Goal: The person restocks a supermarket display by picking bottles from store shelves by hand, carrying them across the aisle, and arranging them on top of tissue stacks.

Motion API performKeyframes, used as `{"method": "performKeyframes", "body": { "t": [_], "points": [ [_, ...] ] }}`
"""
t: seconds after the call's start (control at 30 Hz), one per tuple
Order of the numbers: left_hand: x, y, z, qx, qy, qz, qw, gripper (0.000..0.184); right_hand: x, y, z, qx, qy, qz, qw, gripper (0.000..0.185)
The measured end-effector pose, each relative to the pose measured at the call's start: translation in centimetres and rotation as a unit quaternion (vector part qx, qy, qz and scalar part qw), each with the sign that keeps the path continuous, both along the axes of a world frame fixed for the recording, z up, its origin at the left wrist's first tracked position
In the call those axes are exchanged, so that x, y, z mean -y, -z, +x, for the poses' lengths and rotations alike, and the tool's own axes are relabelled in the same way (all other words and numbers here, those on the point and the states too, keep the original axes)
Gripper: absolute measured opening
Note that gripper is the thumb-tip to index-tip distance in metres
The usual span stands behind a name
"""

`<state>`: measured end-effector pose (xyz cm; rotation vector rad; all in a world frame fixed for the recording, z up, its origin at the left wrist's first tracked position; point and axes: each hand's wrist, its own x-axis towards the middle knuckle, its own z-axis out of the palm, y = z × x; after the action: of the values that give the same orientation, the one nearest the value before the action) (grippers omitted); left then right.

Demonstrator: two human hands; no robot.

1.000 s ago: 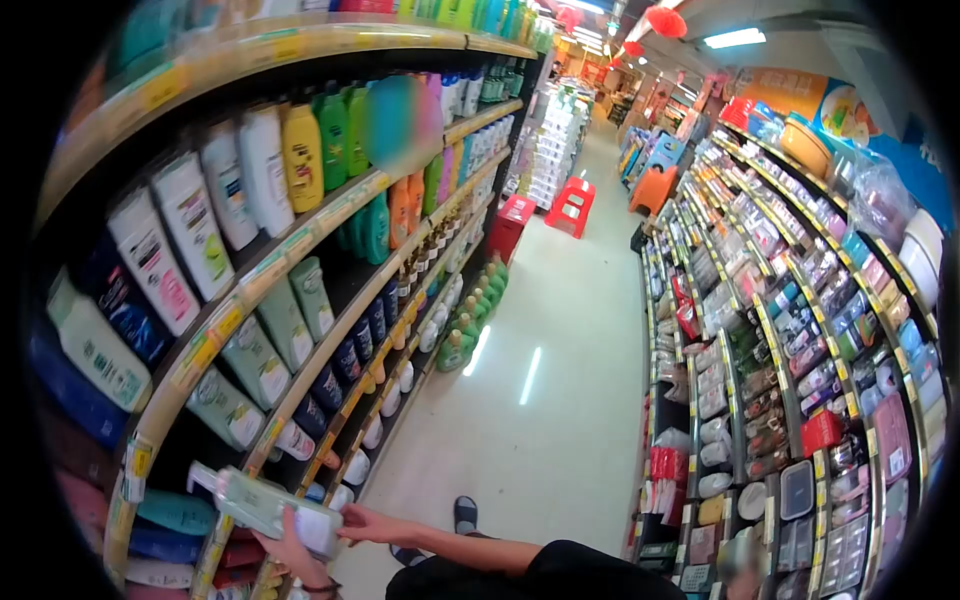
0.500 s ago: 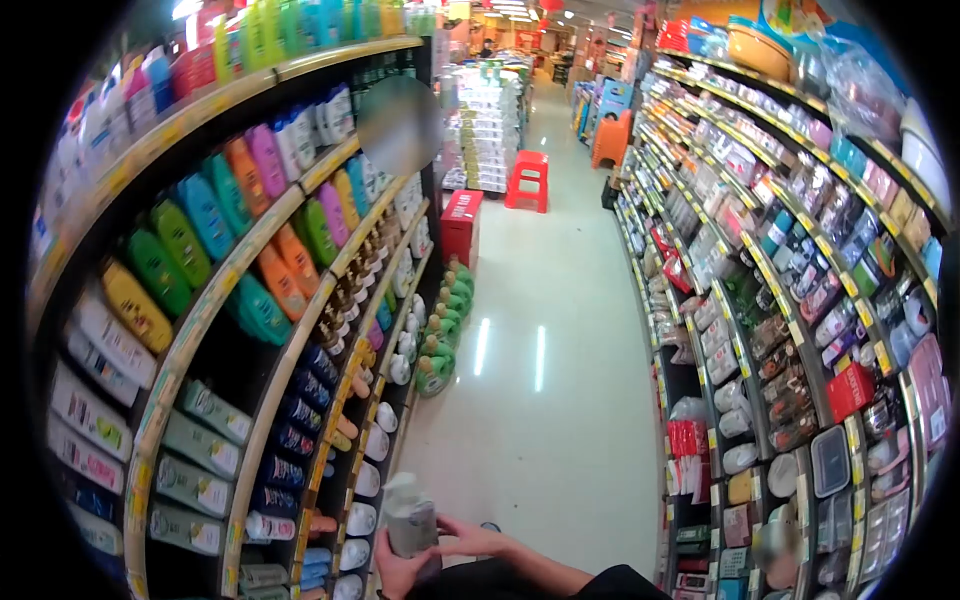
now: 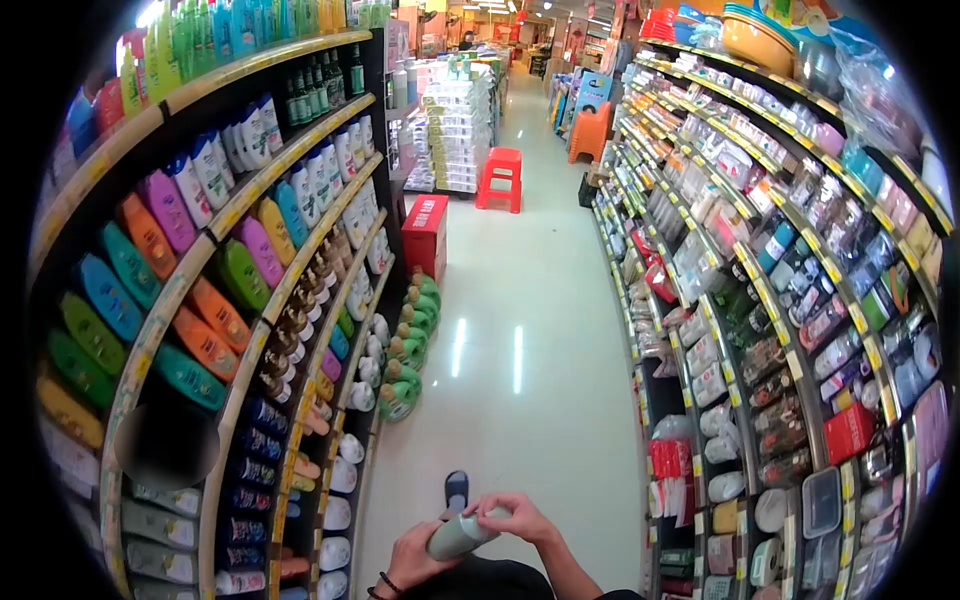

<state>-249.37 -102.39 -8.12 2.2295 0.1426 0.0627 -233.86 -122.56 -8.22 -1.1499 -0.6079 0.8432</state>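
A grey-green bottle (image 3: pixel 456 538) lies tilted across my two hands, low in the middle of the view. My left hand (image 3: pixel 418 556), with a dark beaded bracelet at the wrist, is wrapped round its lower left part. The fingers of my right hand (image 3: pixel 515 518) are closed on its upper right end, and they hide most of that end. Similar grey-green bottles (image 3: pixel 158 525) lie on the shelf to the left.
Shelves of colourful bottles (image 3: pixel 206 340) line the left side. On the right stand racks of packaged goods (image 3: pixel 785 360). Green jugs (image 3: pixel 402 390) and a red box (image 3: pixel 426 235) stand on the aisle floor, with a red stool (image 3: pixel 499 180) farther off. A sandalled foot (image 3: pixel 456 490) shows below.
The bottle has gone from upright to tilted and shifted right. My right hand has moved from its side to its upper end. The view has turned slightly, moving the shelves left.
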Motion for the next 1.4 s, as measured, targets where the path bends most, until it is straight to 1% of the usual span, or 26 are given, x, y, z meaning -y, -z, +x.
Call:
{"method": "performKeyframes", "body": {
  "t": [0.07,0.13,0.17,0.27,0.37,0.4,0.5,0.53,0.63,0.67,0.77,0.8,0.87,0.9,0.93,0.97,1.03,1.13,1.23,1.27,1.37,1.4],
  "points": [
    [-1.3,1.7,3.9,-0.020,0.022,-0.007,1.000,0.069,-0.4,0.4,3.9,0.003,-0.017,0.017,1.000,0.009],
    [-2.2,1.7,8.6,-0.001,0.027,-0.025,0.999,0.068,-1.1,0.3,8.3,0.005,-0.030,0.029,0.999,0.011],
    [-2.7,1.6,11.1,0.008,0.030,-0.034,0.999,0.067,-1.6,0.0,10.4,-0.004,-0.023,0.018,1.000,0.011],
    [-4.8,3.5,18.6,0.002,0.056,-0.049,0.997,0.065,-3.4,-2.1,16.9,-0.023,-0.006,-0.017,1.000,0.014],
    [-6.6,1.6,26.3,0.016,0.074,-0.096,0.992,0.062,-4.8,-3.2,23.9,-0.009,-0.012,-0.005,1.000,0.017],
    [-7.2,1.8,28.7,0.045,0.089,-0.095,0.990,0.061,-5.0,-3.0,26.1,0.004,-0.006,-0.014,1.000,0.023],
    [-8.4,1.6,35.4,0.064,0.118,-0.032,0.990,0.061,-5.1,-2.6,30.5,-0.058,0.074,-0.041,0.995,0.030],
    [-8.9,1.1,37.3,0.025,0.133,-0.023,0.991,0.060,-5.1,-2.4,31.6,-0.078,0.095,-0.073,0.990,0.035],
    [-9.4,2.5,42.8,0.053,0.160,-0.047,0.984,0.059,-6.1,-2.6,35.4,-0.002,0.082,-0.037,0.996,0.028],
    [-9.4,2.8,44.5,0.042,0.168,-0.064,0.983,0.058,-7.0,-3.2,36.5,0.010,0.104,-0.026,0.994,0.031],
    [-9.3,4.9,49.7,0.002,0.180,-0.107,0.978,0.059,-9.5,-5.3,40.6,-0.013,0.118,-0.114,0.986,0.031],
    [-9.3,4.0,51.5,-0.044,0.180,-0.139,0.973,0.061,-9.8,-3.4,42.3,0.020,0.106,-0.106,0.989,0.028],
    [-9.4,5.9,55.3,-0.077,0.199,-0.140,0.967,0.061,-10.3,-2.0,45.6,0.048,0.121,-0.149,0.980,0.028],
    [-9.6,6.1,57.5,-0.095,0.209,-0.139,0.963,0.061,-10.7,-1.6,47.5,0.061,0.130,-0.170,0.975,0.028],
    [-10.0,6.3,60.0,-0.073,0.240,-0.144,0.957,0.062,-11.1,-1.7,49.6,0.072,0.137,-0.163,0.974,0.031],
    [-10.3,6.3,62.4,-0.057,0.236,-0.154,0.958,0.058,-11.3,-1.1,51.9,0.084,0.144,-0.170,0.971,0.032],
    [-10.5,4.3,67.3,-0.027,0.228,-0.174,0.957,0.052,-11.4,0.3,56.3,0.107,0.156,-0.185,0.964,0.034],
    [-10.9,1.1,74.4,-0.055,0.155,-0.246,0.955,0.045,-11.2,1.2,63.9,0.049,0.136,-0.237,0.961,0.036],
    [-11.7,-1.7,81.4,-0.062,0.133,-0.255,0.956,0.037,-11.6,0.7,71.1,0.062,0.166,-0.235,0.956,0.038],
    [-11.8,-2.6,83.5,-0.086,0.118,-0.273,0.951,0.033,-12.0,0.2,73.3,0.085,0.175,-0.243,0.950,0.040],
    [-12.0,-1.4,89.4,-0.067,0.090,-0.290,0.950,0.031,-13.2,0.1,79.8,0.162,0.182,-0.223,0.944,0.039],
    [-12.0,-2.2,91.4,-0.049,0.079,-0.272,0.958,0.029,-13.5,0.0,82.0,0.170,0.186,-0.222,0.942,0.039]
  ]
}}
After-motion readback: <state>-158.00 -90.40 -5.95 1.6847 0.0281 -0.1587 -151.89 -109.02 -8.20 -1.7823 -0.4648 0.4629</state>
